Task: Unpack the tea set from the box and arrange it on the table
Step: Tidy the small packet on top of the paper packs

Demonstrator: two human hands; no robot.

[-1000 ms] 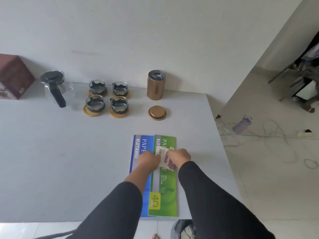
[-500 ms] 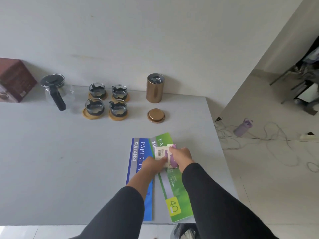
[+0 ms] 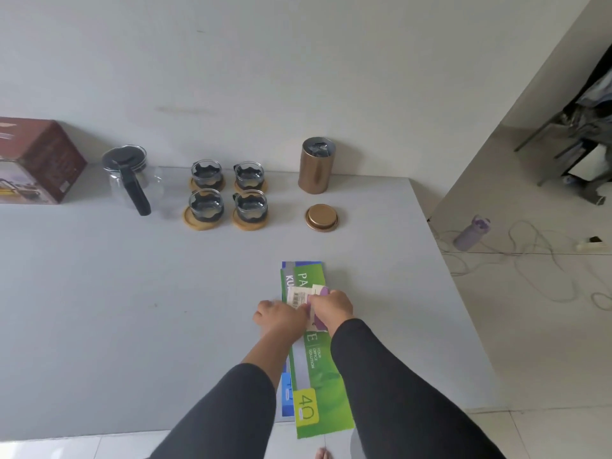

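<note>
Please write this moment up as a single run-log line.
set: teapot, four cups on table | canister open, lid beside | left hand, right hand: gripping packet over green booklet

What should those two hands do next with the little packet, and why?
Probably tear it open. Both the left hand and right hand pinch the small packet above the green booklet, and the canister stands open, its lid lying beside it.

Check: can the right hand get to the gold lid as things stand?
Probably not at once: the right hand pinches a small packet over the green pad. The table between it and the gold lid lies bare, so once freed, likely yes.
</note>
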